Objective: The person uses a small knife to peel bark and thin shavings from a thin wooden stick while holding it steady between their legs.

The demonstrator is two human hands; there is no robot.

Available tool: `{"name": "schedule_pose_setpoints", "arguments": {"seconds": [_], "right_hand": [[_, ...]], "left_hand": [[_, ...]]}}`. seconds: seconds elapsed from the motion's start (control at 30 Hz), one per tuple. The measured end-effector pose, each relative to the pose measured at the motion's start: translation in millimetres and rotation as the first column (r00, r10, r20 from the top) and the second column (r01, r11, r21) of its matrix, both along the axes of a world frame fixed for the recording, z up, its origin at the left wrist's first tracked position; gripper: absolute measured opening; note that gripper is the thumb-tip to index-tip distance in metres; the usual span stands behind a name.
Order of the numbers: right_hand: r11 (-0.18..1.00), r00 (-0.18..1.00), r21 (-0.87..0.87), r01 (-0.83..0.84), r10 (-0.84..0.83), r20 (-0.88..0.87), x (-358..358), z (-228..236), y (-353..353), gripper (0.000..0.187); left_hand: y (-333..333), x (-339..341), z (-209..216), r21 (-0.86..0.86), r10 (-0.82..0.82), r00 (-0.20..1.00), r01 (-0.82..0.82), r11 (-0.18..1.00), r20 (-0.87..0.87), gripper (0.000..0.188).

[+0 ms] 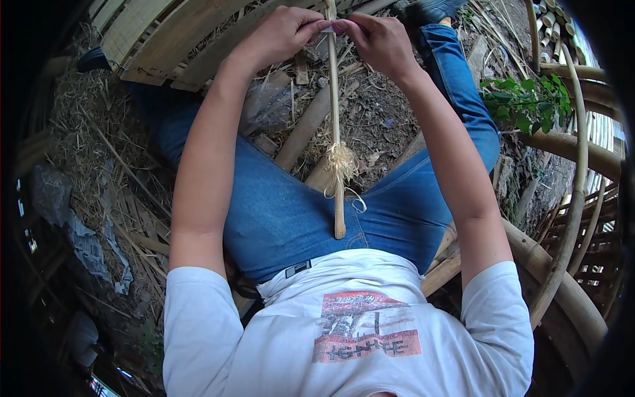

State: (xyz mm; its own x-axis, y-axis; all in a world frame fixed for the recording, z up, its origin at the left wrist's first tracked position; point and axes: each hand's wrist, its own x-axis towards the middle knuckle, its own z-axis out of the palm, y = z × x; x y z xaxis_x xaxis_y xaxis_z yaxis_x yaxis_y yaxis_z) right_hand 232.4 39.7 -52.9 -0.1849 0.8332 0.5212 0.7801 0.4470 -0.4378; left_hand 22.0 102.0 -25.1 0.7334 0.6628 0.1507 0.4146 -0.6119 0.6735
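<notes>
Both the left hand (281, 33) and right hand (377, 38) are pinching a small blade against the thin pale bamboo stick (336, 126), which is resting on the lap for steadiness while pale shavings (342, 162) are curling off.

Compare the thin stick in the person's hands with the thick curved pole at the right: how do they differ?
The thin stick is straight and slim; the curved pole is thicker and bends in an arc. The stick is pinched near its top by the left hand and right hand; nobody touches the pole. The stick has pale curled shavings clinging; the pole has none. Both look like pale bamboo.
</notes>
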Motion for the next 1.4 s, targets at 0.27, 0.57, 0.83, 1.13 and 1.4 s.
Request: {"name": "schedule_pose_setpoints", "arguments": {"seconds": [0.27, 0.57, 0.83, 1.13, 1.4], "right_hand": [[0.991, 0.974, -0.116, -0.071, 0.044, -0.222, -10, 11, -17, 0.025], [0.994, 0.997, -0.109, -0.019, 0.011, -0.071, -14, -5, -37, 0.02], [0.993, 0.995, -0.121, 0.008, -0.02, -0.1, -18, -4, -45, 0.019], [0.967, 0.992, -0.255, -0.023, -0.009, -0.122, -17, 12, -46, 0.022], [0.945, 0.991, -0.328, 0.004, -0.048, -0.128, -17, 9, -49, 0.024]], "left_hand": [[-16, 0, 17, -0.142, 0.028, 0.992, -0.046, 0.989, -0.123, 0.024], [-28, -13, 0, 0.072, -0.034, 0.992, 0.042, 0.997, -0.118, 0.024], [-36, -13, 2, 0.097, -0.02, 0.991, 0.033, 0.995, -0.132, 0.026], [-28, -14, -2, -0.036, -0.076, 0.992, 0.072, 0.997, -0.104, 0.03], [-24, -16, -7, -0.158, -0.145, 0.981, 0.124, 0.98, -0.127, 0.031]]}}
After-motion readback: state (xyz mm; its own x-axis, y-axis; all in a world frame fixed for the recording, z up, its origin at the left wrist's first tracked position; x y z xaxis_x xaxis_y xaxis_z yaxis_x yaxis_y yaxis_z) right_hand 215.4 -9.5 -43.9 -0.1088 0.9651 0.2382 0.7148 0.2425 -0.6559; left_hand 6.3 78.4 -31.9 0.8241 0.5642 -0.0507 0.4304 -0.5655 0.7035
